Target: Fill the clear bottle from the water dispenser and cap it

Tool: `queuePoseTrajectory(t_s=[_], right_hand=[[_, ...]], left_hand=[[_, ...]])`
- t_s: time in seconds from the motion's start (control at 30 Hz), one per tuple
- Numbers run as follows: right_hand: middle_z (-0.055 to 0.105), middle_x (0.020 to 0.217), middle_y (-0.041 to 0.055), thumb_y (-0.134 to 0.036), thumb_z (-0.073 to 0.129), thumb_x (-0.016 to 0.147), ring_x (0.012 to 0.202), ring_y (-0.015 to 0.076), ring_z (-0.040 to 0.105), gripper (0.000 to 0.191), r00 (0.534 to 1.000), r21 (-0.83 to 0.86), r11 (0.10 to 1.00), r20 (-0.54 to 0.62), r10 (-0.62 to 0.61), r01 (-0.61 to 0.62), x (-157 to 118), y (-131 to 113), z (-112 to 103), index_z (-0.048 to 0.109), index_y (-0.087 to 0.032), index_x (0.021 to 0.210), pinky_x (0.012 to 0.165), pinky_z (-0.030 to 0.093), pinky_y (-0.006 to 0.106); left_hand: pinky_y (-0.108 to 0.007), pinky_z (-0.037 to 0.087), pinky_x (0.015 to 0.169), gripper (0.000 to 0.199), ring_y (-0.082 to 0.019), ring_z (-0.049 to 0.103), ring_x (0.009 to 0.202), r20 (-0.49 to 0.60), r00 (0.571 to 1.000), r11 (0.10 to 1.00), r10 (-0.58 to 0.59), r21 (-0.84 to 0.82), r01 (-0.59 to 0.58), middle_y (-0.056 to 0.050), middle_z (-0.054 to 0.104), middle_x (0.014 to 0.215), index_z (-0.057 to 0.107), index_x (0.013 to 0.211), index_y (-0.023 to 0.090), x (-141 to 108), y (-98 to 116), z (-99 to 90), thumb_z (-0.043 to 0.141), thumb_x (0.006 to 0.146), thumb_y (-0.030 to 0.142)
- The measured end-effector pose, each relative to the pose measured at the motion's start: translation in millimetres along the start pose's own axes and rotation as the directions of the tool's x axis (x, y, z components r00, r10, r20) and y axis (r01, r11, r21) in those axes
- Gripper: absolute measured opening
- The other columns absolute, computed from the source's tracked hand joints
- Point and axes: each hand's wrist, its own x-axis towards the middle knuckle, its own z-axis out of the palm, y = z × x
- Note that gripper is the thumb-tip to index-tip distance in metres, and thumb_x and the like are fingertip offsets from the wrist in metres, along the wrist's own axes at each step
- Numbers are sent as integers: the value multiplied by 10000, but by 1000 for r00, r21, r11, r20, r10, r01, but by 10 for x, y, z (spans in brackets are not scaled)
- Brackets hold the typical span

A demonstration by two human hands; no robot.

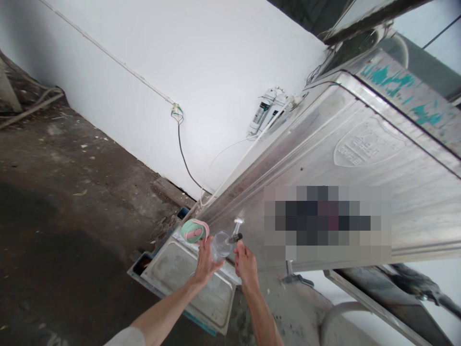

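My left hand [206, 264] is wrapped round a clear water bottle [219, 247], its open mouth tilted up beneath a metal tap [237, 227]. Beside those fingers is a mint-green lid [188, 232] with a pink strap; whether the fingers pinch it or it hangs from the bottle I cannot tell. The fingers of my right hand [246, 262] are closed on the tap's black handle [236, 238]. The tap comes out of the front of a large stainless steel water dispenser [317, 158]. Whether water is flowing is too small to make out.
Below the tap lies a metal drip tray [180, 269] on a blue-edged base. A second tap [297, 278] sticks out further right. White filter cartridges [264, 113] and a dark cable [183, 154] are on the white wall [173, 53]. The dirty floor [72, 192] stretches left.
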Motion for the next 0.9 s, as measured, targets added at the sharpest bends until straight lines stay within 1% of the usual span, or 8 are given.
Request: queuePoseTrajectory(t_s=[0.07, 0.33, 0.47, 0.7, 0.83, 0.9], right_hand=[[407, 407, -42, -630, 356, 747, 350, 114, 363, 462, 1000, -2, 1000, 1, 4, -4, 4, 1, 2, 483, -216, 584, 349, 288, 256], [391, 394, -49, -644, 360, 739, 337, 107, 343, 475, 1000, 13, 1000, 6, 6, -6, 15, 13, 6, 483, -214, 581, 342, 285, 255], [398, 399, -48, -631, 366, 744, 334, 105, 347, 462, 1000, 19, 1000, 7, 17, -17, 21, 19, 11, 482, -213, 584, 343, 284, 253], [394, 394, -49, -624, 374, 742, 334, 107, 346, 451, 1000, 25, 999, 6, 24, -24, 33, 23, 1, 477, -216, 583, 340, 280, 255], [394, 389, -48, -628, 365, 745, 339, 112, 351, 459, 1000, 25, 1000, 8, 18, -18, 28, 14, -8, 483, -216, 582, 342, 286, 257], [399, 389, -46, -633, 363, 744, 341, 114, 357, 464, 1000, 22, 1000, 6, 17, -17, 30, 14, -10, 485, -216, 581, 342, 285, 258]], left_hand=[[-524, 239, 1033, 835, -369, 281, 1229, -4, 1000, 1000, -1, -13, 1, -104, 343, 1281, 368, 1238, 277, -2, -8, -3, 764, 503, 277], [-526, 232, 1038, 836, -358, 282, 1232, -2, 1000, 1000, 18, -14, -18, -102, 338, 1283, 352, 1245, 275, -7, -26, -12, 764, 517, 305], [-515, 234, 1040, 829, -358, 281, 1228, 1, 1000, 1000, 28, 11, -28, -126, 330, 1274, 348, 1238, 242, 0, -29, -13, 761, 523, 316], [-507, 273, 1016, 819, -371, 316, 1197, -11, 999, 999, 38, 22, -38, -124, 352, 1264, 379, 1235, 224, 20, -16, 12, 751, 510, 305], [-511, 296, 996, 809, -357, 344, 1174, -25, 999, 999, 40, 17, -40, -102, 369, 1237, 387, 1232, 257, 27, -8, 22, 748, 510, 319], [-510, 303, 988, 806, -361, 357, 1162, -29, 999, 999, 44, 20, -43, -102, 375, 1232, 392, 1234, 252, 30, -5, 23, 747, 515, 327]])
